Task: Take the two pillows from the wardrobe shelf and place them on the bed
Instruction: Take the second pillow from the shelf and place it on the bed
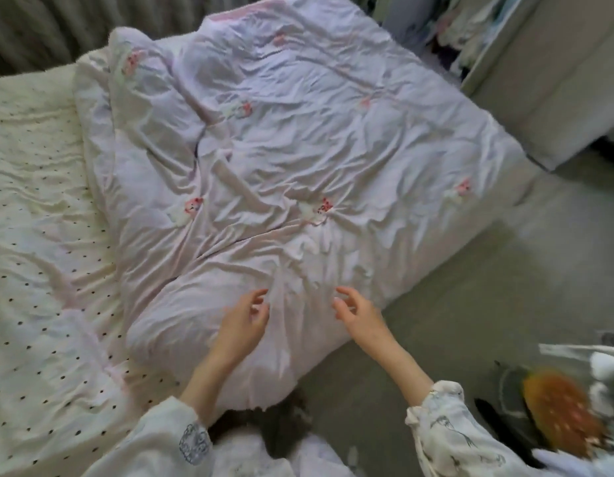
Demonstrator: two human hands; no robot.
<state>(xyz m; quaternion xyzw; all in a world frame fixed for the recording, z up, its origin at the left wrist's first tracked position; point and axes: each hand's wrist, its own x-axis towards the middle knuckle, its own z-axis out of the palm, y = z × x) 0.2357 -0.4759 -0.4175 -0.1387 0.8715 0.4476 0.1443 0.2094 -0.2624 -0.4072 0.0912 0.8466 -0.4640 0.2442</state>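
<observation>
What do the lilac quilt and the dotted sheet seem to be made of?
Quilt: probably padded cotton-like cloth, matt; it looks puffy, finely creased, with pink flower motifs. Dotted sheet: thin woven cloth, likely cotton, cream with small dark dots, flat wrinkles. The exact fibre cannot be told.

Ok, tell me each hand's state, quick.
Left hand: open, holding nothing, over the duvet.
Right hand: open, holding nothing.

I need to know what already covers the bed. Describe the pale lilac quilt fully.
The quilt is pale lilac, soft, puffy cloth, heavily creased, scattered with small pink and white embroidered-looking motifs. It lies spread flat, askew across the bed, its left edge bunched over the dotted cream sheet, its near corner bulging off the mattress edge. The left hand and right hand hover over its near end, fingers loosely curled; contact is unclear.
</observation>
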